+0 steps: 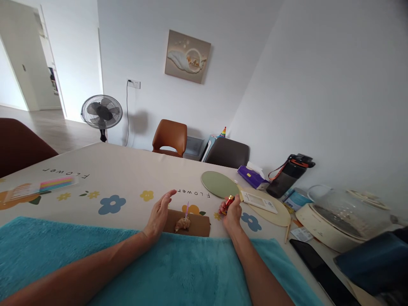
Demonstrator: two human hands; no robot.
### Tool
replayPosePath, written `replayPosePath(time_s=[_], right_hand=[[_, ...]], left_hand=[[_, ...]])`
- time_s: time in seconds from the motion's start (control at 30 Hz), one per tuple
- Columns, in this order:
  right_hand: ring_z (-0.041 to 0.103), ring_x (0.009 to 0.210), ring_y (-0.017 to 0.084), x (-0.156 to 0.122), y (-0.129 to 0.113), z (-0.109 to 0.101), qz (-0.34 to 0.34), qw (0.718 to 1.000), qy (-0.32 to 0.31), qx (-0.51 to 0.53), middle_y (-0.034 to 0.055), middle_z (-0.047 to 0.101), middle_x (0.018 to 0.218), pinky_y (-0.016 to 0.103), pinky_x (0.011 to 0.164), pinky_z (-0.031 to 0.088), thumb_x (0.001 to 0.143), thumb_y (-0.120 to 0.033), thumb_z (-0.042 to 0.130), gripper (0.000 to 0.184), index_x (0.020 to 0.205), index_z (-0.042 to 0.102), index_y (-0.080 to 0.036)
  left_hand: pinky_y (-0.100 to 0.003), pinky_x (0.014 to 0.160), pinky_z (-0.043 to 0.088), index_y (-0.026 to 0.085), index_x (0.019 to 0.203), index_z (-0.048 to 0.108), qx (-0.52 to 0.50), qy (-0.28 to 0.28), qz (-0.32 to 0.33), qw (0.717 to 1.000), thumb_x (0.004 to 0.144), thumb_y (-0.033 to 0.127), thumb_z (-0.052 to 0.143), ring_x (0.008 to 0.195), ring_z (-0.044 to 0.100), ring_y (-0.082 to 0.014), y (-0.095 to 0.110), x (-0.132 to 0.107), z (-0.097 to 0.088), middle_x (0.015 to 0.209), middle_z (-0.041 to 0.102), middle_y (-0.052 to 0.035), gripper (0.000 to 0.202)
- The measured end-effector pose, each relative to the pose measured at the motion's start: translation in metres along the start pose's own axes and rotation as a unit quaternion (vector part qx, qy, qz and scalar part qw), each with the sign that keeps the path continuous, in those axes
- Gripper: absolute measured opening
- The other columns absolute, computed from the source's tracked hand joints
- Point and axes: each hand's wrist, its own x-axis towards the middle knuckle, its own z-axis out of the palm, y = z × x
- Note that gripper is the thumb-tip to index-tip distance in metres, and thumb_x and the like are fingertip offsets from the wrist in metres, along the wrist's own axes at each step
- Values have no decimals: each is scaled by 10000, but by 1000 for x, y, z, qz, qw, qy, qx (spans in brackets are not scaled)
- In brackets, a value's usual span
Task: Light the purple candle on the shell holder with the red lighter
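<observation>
A small brown croissant-like pastry point(181, 225) sits on a flat piece of brown cardboard point(202, 227) at the near side of the table. From it a thin, pale purple candle point(187, 210) stands upright; I cannot make out a flame. My left hand point(158, 216) is beside the cardboard's left end, fingers stretched out and holding nothing. To the right of the cardboard, my right hand point(234, 213) is closed around a red lighter point(228, 203), apart from the candle.
A turquoise towel point(191, 267) covers the near edge. Coloured candles in a clear pack point(57, 183) lie left. A green round mat point(219, 184), purple tissue pack point(251, 176), black bottle point(288, 176), cream electric cooker point(325, 225) and black phone point(318, 267) are right.
</observation>
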Motion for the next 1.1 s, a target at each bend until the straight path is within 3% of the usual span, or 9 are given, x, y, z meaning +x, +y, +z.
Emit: replayPosePath(time_s=[0.33,1.1], right_hand=[[368,311,91,-6,-1,2,4,1000,-26,-2,-50,449,413,211,321,330,814,-605,382,459,791,537,-173],[362,298,88,-9,-1,7,-11,999,-28,-34,-47,445,385,207,320,311,809,-578,392,459,729,558,-158]], left_hand=[[-392,1031,374,219,1215,553,-1,2,0,1000,908,438,264,1194,508,-233,-1,1,0,1333,535,-49,476],[-390,1064,343,189,1179,575,-32,-2,26,999,909,424,300,1247,459,-220,1,-1,2,1311,552,-69,451]])
